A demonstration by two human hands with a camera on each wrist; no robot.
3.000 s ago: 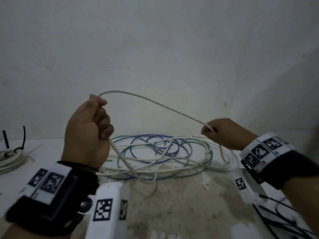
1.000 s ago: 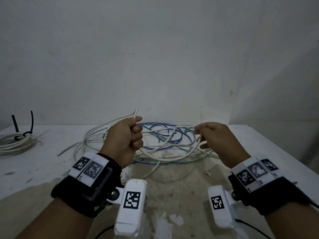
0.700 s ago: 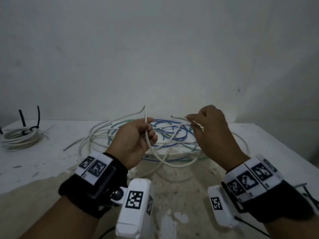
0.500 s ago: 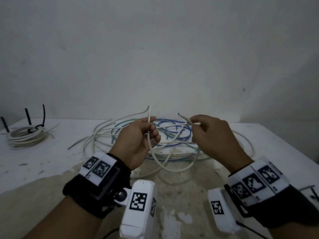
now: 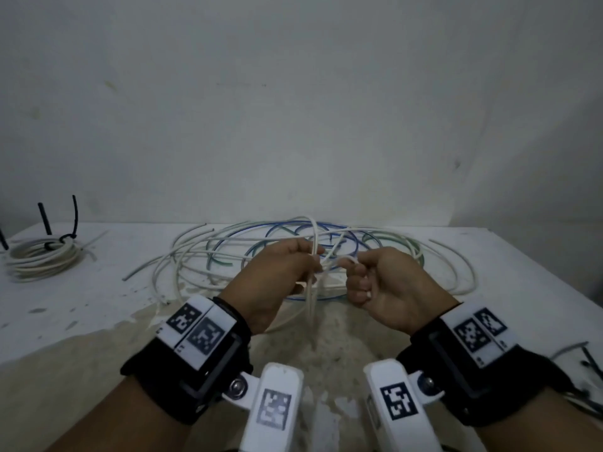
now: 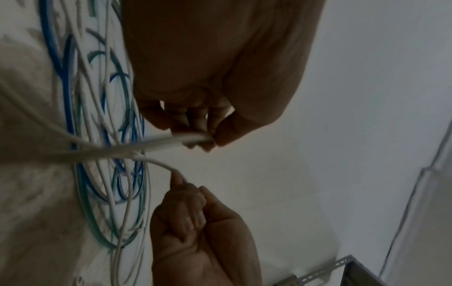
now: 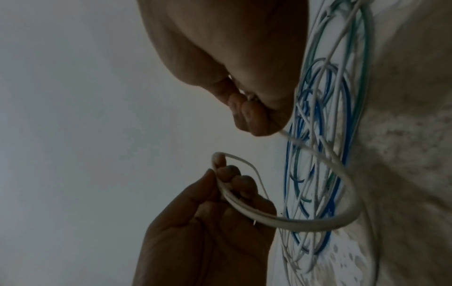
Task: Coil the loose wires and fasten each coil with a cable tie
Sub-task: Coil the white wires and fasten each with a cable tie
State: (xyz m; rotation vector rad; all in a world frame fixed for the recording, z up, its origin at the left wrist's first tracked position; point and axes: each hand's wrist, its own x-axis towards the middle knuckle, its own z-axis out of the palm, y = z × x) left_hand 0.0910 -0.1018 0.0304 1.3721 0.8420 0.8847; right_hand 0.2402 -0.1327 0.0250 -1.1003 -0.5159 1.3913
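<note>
Now, step in hand: starting a fresh coil from one white wire [image 5: 311,288], judged from both hands working it above the pile.
Left hand [image 5: 280,282]: fingers curled round a small loop of the white wire, thumb closing the grip; likely holds the turns together so new ones can be laid on.
Right hand [image 5: 381,288]: fingers curled, thumb and forefinger pinching a further stretch of the same wire; placed close to the left hand, probably to feed the next turn across.
Slack: a run of the white wire hangs between the hands and trails down to the tabletop [image 5: 81,305].
Loose wires [image 5: 375,243]: white, blue and green loops spread on the tabletop just beyond the hands, tangled over one another, not yet coiled.
Finished coil [image 5: 39,259]: white, far left on the tabletop, bound with black cable ties [image 5: 62,238] whose tails stand up; set well apart, presumably to keep done work out of the pile.
Spare ties [image 5: 584,360]: dark strips at the right edge, too blurred to count.
</note>
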